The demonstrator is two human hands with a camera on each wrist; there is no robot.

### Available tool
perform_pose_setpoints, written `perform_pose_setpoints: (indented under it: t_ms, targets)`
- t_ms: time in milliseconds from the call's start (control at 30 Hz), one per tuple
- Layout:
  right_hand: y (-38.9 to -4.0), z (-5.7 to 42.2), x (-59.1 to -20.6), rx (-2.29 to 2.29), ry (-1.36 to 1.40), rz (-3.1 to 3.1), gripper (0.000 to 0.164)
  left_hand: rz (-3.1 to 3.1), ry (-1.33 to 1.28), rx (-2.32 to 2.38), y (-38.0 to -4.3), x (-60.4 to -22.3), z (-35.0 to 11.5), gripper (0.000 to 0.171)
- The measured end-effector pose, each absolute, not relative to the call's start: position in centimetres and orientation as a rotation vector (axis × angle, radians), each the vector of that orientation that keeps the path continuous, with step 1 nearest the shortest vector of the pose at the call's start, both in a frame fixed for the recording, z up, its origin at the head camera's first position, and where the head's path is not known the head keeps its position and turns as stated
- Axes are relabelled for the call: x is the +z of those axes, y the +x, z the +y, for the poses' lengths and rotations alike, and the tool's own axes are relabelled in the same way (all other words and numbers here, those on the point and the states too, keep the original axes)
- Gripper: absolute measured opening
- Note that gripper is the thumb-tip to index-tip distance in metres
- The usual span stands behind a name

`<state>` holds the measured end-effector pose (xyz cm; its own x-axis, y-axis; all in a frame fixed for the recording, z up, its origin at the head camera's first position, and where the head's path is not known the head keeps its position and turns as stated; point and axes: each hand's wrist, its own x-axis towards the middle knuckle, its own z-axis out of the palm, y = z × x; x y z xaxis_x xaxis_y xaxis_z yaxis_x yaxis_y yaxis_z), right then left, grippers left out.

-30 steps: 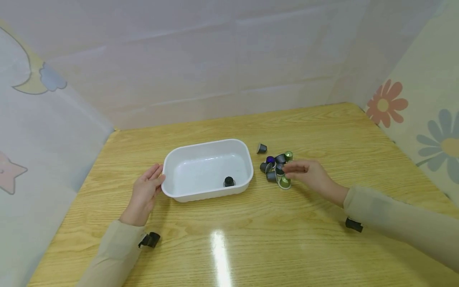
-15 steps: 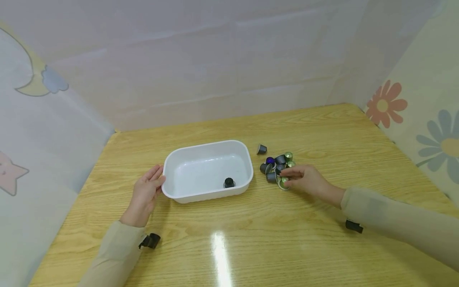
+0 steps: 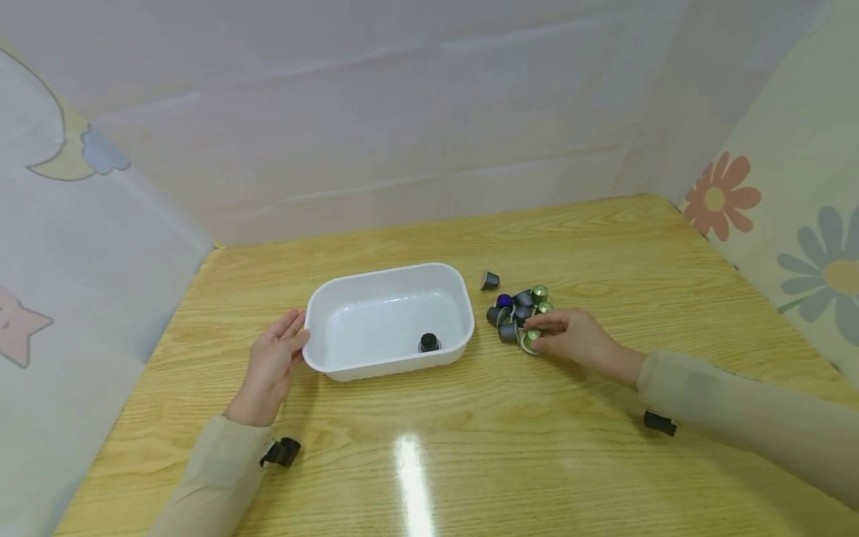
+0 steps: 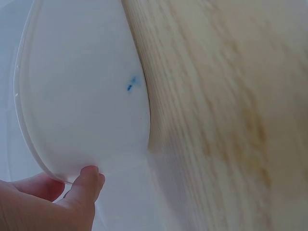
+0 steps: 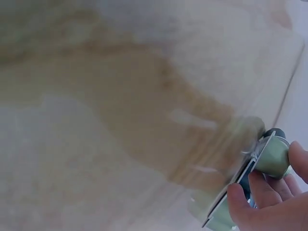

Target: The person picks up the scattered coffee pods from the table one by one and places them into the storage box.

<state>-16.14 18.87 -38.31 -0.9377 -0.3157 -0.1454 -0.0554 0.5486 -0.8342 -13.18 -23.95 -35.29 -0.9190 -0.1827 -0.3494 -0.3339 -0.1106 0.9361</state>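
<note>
The left grip (image 3: 270, 362) pinches the tub (image 3: 389, 367); I can't tell whether the right grip (image 3: 572, 339) holds the green capsule (image 3: 532, 340), and a bump could scatter the pile (image 3: 508, 333).

White tub (image 3: 385, 324), green capsule (image 3: 533, 339)

Plain, long beige sleeves (image 3: 725, 399), lightly creased; small black wrist-camera fitting (image 3: 285, 451) beside each cuff.

You are at a wood-grain table (image 3: 503, 418) in an enclosed corner; pale wall coverings (image 3: 335, 134) show a cartoon moon (image 3: 75, 155) and star (image 3: 19, 324) left, flowers (image 3: 714, 198) right. Home or studio, I cannot tell.
</note>
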Motion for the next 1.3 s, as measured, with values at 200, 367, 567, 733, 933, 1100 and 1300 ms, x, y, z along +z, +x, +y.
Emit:
perform_pose_setpoints:
  t_ms: [200, 367, 567, 733, 933, 1100, 1300]
  targets:
    - [-16.2, 18.9, -37.1, -1.34, -0.273, 2.499, 0.04, 2.025, -0.585, 2.189, -13.2, -35.4, -24.0, 0.059]
    - [-16.4, 18.8, -36.0, -1.379, -0.263, 2.464, 0.043, 2.028, -0.596, 2.182, -13.3, -35.4, -24.0, 0.059]
    - [-16.9, 18.4, -34.3, -1.42, -0.296, 2.453, 0.044, 2.02, -0.605, 2.181, -13.4, -35.4, -24.1, 0.06]
    - [-17.3, 17.7, -32.9, -1.423, -0.312, 2.467, 0.045, 2.022, -0.604, 2.179, -13.3, -35.4, -24.0, 0.06]
    - [-17.8, 17.0, -31.8, -1.423, -0.308, 2.48, 0.046, 2.029, -0.597, 2.187, -13.4, -35.5, -23.8, 0.06]
    - [-18.3, 16.5, -31.3, -1.452, -0.32, 2.45, 0.046, 2.035, -0.597, 2.18, -13.6, -35.5, -23.8, 0.061]
    - [-18.8, 15.9, -30.8, -1.463, -0.304, 2.438, 0.047, 2.026, -0.59, 2.185, -13.6, -35.5, -23.8, 0.061]
